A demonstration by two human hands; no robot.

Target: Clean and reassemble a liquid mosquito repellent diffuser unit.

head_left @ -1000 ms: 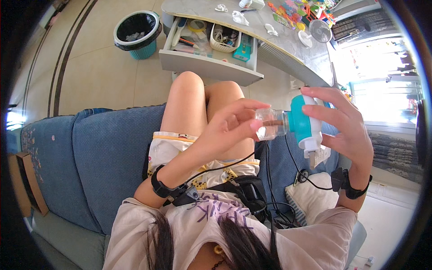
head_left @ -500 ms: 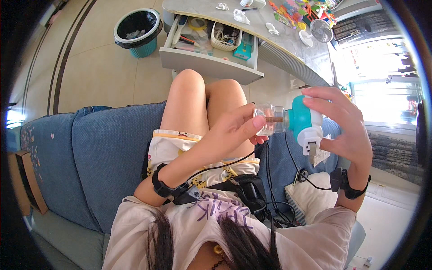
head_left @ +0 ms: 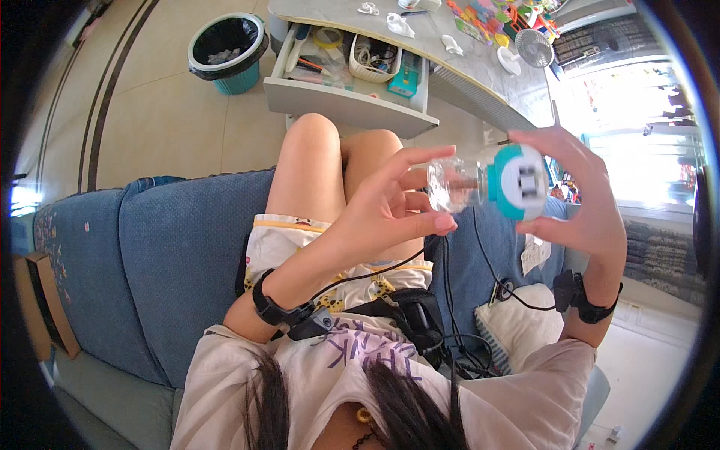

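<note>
Clear glass bottle [head_left: 447, 187] between the hands, joined rightward to teal-and-white round plastic device [head_left: 519, 183], axis left-right | left hand [head_left: 381, 204] nearer bottle, thumb and forefinger spread wide, other contact unclear | right hand [head_left: 596, 204] clasps device | purple lettering on pale T-shirt [head_left: 352, 346]; device markings blurred

Teal bin [head_left: 238, 81] with black liner [head_left: 238, 39] on floor [head_left: 157, 105], open drawer [head_left: 345, 103] holding white basket [head_left: 371, 74] of cables [head_left: 367, 55] and teal box [head_left: 403, 82], crumpled tissues [head_left: 400, 26] and small fan [head_left: 533, 49] on grey worktop [head_left: 480, 73], blue sofa [head_left: 195, 255], pale cushion [head_left: 529, 322]
</note>
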